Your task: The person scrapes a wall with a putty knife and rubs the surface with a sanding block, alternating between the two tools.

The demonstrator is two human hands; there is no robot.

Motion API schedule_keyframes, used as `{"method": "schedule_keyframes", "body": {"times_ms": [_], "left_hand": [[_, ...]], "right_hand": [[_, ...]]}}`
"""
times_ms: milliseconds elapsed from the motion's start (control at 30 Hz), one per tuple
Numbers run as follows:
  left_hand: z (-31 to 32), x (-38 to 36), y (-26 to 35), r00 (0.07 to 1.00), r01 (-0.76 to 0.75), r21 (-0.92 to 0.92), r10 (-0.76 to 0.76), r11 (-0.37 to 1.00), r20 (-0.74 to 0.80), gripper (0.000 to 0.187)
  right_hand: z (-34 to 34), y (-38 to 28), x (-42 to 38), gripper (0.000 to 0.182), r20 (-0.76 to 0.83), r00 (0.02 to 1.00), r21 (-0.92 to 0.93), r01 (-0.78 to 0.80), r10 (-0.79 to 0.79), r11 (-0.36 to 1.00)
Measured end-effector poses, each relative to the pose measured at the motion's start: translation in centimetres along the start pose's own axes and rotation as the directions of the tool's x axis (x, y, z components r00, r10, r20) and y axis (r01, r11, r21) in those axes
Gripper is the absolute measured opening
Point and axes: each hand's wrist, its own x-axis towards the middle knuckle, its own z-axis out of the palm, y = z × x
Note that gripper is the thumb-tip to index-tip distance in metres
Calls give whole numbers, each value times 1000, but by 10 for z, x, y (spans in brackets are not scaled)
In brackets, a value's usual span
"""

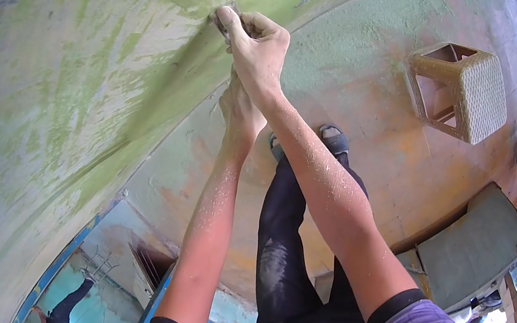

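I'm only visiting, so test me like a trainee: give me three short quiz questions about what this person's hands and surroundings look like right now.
1. True or false: the right hand presses a small pad against the green-stained wall.
2. Which stands on the floor at upper right? A) a woven stool B) a metal bucket C) a ladder
3. Fill in: the left hand sits just ______ the right wrist in the picture.

Key:
1. True; the pad is mostly hidden by the fingers, so what it is cannot be told.
2. A, the woven stool.
3. Below.
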Motion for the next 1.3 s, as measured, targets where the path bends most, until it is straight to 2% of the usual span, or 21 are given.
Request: {"method": "schedule_keyframes", "body": {"times_ms": [33,100,133,200,267,333,367,433,500,567,667,733,833,867,933,967,1000,1067,1167,1200,1300], "left_hand": [[-11,-2,10,1000,1,-29,-1,1000,-23,30],[-33,1,25,977,171,-134,-150,976,153,35],[-36,-3,25,992,107,-259,-85,960,97,36],[-42,-7,23,998,-41,-481,17,876,-54,41],[-2,1,-3,994,17,-534,-70,845,-80,40],[32,-1,-33,993,95,-410,-115,907,-24,39],[42,-7,-50,990,141,-233,-134,962,44,39],[31,-5,-43,992,123,-176,-117,977,48,40],[28,-25,-32,997,39,-422,-64,906,-46,41],[29,-28,-31,987,151,-432,-159,889,18,40],[25,-13,-28,956,288,-447,-279,847,88,39],[33,-12,-41,985,158,-321,-172,934,-15,43],[25,-16,-25,966,216,83,-226,973,129,48],[22,-21,-22,975,218,-99,-212,971,67,42],[2,-25,-2,988,101,-356,-135,929,-71,41],[-11,-22,5,991,58,-382,-100,922,-90,42],[-24,-20,11,992,14,-406,-64,914,-109,44],[-49,2,17,998,-54,-285,46,957,-32,51],[-44,20,33,992,92,63,-97,994,83,42],[-22,15,20,1000,3,110,0,994,-30,37],[-6,6,12,997,-64,122,68,990,-34,34]], "right_hand": [[2,-11,-1,38,0,1000,63,-20,20,998],[4,-44,-3,32,12,999,-57,51,-50,997],[6,-68,-7,31,30,997,-89,73,-70,993],[6,-69,-12,31,47,995,-125,91,-86,988],[6,-53,-8,31,43,992,-133,127,-123,983],[6,11,-2,34,0,998,-10,65,-65,998],[8,29,-3,35,-18,1000,57,24,-23,998],[8,18,-2,34,-16,1000,-66,-3,1,998],[4,-3,-9,34,-13,1000,-131,-1,0,991],[3,-56,-17,33,5,999,-126,38,-38,991],[10,-45,-15,34,23,998,-47,59,-58,997],[3,4,-7,34,22,1000,-95,24,-22,995],[3,27,-11,34,-27,996,-140,-88,85,986],[4,29,-6,33,-48,992,-153,-123,117,981],[3,0,-5,32,13,998,-223,-61,66,973],[5,-18,-7,32,46,998,-256,-37,51,966],[9,-36,-9,32,43,999,-152,0,7,988],[18,-66,-12,32,15,996,66,88,-89,994],[10,-49,-5,33,36,992,88,117,-120,989],[2,-28,2,32,65,996,-35,65,-63,997],[-6,-7,4,31,94,984,-43,-146,150,988]]}}
